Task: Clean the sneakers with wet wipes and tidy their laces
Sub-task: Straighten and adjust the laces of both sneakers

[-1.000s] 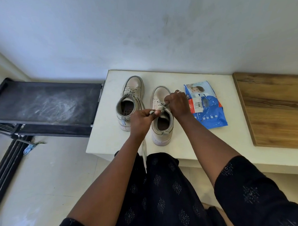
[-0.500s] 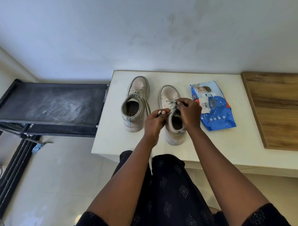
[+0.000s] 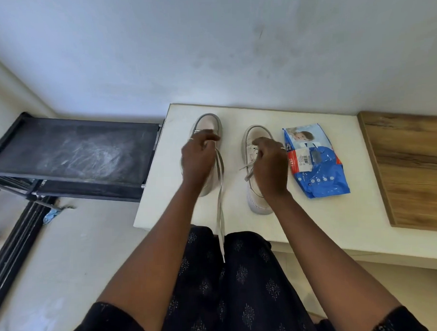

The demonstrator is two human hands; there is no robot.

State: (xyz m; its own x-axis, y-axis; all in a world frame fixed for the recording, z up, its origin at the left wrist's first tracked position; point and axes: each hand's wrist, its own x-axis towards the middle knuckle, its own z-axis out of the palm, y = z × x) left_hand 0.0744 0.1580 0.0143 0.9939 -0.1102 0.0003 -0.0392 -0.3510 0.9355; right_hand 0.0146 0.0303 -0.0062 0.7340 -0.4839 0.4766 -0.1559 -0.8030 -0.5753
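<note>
Two pale grey sneakers stand side by side on the white table (image 3: 313,226), toes toward the wall. My left hand (image 3: 200,158) lies over the left sneaker (image 3: 208,122), fingers curled at its laces. A long loose lace (image 3: 220,214) runs from under that hand and hangs over the table's front edge. My right hand (image 3: 269,166) covers the right sneaker (image 3: 257,205), fingertips pinched on its lace near the tongue. Two short lace ends (image 3: 247,171) stick out to the left of that hand. A blue wet wipes pack (image 3: 316,169) lies flat just right of the right sneaker.
A wooden board (image 3: 410,168) covers the table's right part. A black, dusty shelf rack (image 3: 76,155) stands left of the table, almost touching its edge. A plain wall rises behind. My dark patterned clothing fills the space below the table's front edge.
My left hand has left the right sneaker's laces and moved left onto the left sneaker. My right hand stays at the right sneaker's laces. The view has shifted a little.
</note>
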